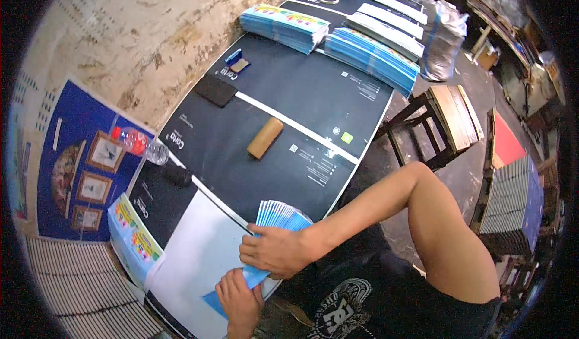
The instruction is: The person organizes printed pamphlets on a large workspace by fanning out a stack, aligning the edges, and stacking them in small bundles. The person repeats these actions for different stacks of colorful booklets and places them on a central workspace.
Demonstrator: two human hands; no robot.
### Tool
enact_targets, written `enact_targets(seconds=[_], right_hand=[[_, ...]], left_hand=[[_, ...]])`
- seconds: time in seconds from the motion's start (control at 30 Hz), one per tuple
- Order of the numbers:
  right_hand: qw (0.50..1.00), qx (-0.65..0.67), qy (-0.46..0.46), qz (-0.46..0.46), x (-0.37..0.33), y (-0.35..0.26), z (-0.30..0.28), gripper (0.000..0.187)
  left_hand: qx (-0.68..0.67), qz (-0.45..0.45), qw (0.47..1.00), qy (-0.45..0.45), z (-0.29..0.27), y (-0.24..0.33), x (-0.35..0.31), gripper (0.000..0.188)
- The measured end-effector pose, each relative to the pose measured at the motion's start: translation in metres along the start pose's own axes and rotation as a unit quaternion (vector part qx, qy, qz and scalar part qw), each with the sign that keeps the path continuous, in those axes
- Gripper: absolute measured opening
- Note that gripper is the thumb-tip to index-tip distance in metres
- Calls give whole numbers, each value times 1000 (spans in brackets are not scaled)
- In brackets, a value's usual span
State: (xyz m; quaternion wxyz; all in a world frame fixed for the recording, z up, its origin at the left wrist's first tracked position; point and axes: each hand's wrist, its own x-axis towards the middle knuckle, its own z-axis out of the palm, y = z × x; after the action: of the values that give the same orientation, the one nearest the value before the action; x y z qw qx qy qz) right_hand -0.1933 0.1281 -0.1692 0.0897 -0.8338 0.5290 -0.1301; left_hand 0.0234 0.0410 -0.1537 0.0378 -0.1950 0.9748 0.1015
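Note:
A fanned stack of blue-and-white printed sheets (279,216) spreads out beyond my right hand (274,251). That hand lies over the near part of the stack, fingers curled and pressed onto the paper. Closer to me, my left hand (240,297) grips the blue paper's near end, thumb on one side and fingers on the other. A blue corner (212,301) sticks out past its fingers. Whether both hands hold the same sheets is hidden. Beneath lies a pale white-blue board (196,242) on the dark table.
On the dark-covered table (301,98) lie a tan block (265,138), a dark flat pad (215,91), a small blue box (237,61) and a plastic bottle (140,143). Printed stacks (283,28) stand at the far end, another (136,239) at left. A wooden stool (437,122) stands right.

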Motion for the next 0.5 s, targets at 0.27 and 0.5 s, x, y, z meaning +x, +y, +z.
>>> enact_targets(seconds=[0.27, 0.5], right_hand=[[995, -8, -40, 91, -16, -4, -23, 64], [996, 28, -68, 47, -23, 11, -32, 49]], left_hand=[[-60, -23, 996, 68, -10, -8, -15, 67], [-37, 27, 998, 30, -10, -5, -14, 38]])
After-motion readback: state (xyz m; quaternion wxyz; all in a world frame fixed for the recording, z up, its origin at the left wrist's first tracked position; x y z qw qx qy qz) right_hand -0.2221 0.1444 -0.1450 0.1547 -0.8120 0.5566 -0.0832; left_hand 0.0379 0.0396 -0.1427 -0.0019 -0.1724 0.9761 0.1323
